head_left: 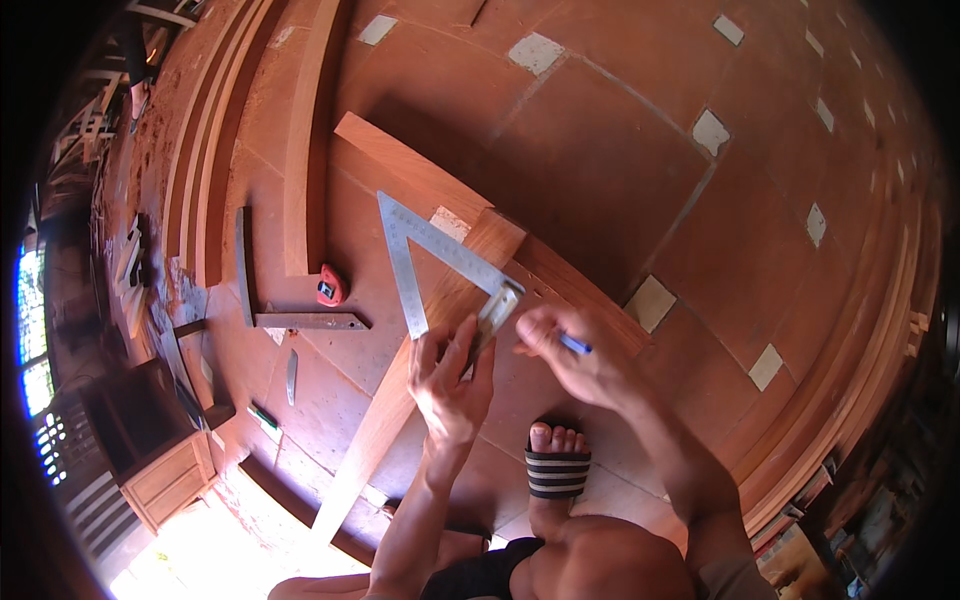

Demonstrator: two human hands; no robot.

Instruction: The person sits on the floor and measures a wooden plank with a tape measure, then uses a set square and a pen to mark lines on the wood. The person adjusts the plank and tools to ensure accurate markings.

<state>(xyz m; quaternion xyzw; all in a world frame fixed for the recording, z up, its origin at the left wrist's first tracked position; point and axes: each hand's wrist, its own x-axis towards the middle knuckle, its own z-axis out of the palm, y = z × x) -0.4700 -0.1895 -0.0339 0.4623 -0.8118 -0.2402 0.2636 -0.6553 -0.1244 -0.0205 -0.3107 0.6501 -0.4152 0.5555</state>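
Note:
My left hand (450, 385) grips a triangular metal square (437, 243) by its thick edge. The square lies over or just above a long wooden beam (372, 440) that runs from the lower left up to the middle. At its upper end, the beam meets a second timber (580, 295) set crosswise; whether the two are joined I cannot tell. Just right of the square is my right hand (575, 360), fingers curled round a blue pen (574, 344). Only the pen's blue end shows clearly; its tip is hidden.
Left of the beam lie a red tape measure (330, 287), a larger try square (300, 320), a knife-like blade (291, 377) and a green-handled tool (264, 417). Long timbers (308, 150) line the upper left, more boards (850, 400) the right. My sandalled foot (557, 462) rests on the tiles.

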